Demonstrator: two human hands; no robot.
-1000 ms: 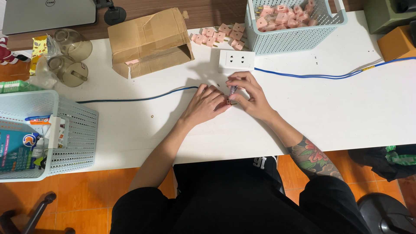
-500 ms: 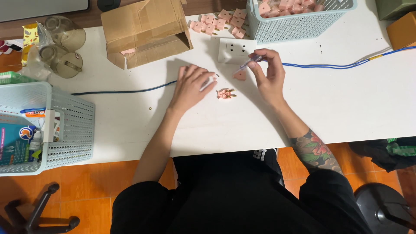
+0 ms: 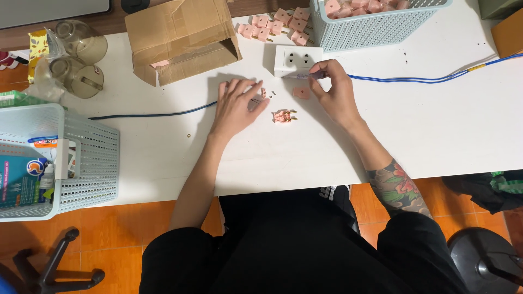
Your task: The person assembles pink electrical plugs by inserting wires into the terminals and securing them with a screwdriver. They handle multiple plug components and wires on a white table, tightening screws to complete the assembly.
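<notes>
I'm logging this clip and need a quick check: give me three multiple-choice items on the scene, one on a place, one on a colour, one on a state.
1. Where does the pink plug part with two pins lie?
A. in the cardboard box
B. on the white table between the hands
C. in the left basket

2. What colour is the cable running off to the right?
A. blue
B. red
C. yellow

3. What is the right hand doing?
A. resting flat and empty
B. gripping the basket
C. holding a thin tool by the white socket block

Answers: 1 B, it sits on bare table between the left hand and the right; 2 A, the cable is plainly blue; 3 C, the fingers pinch the tool.
</notes>
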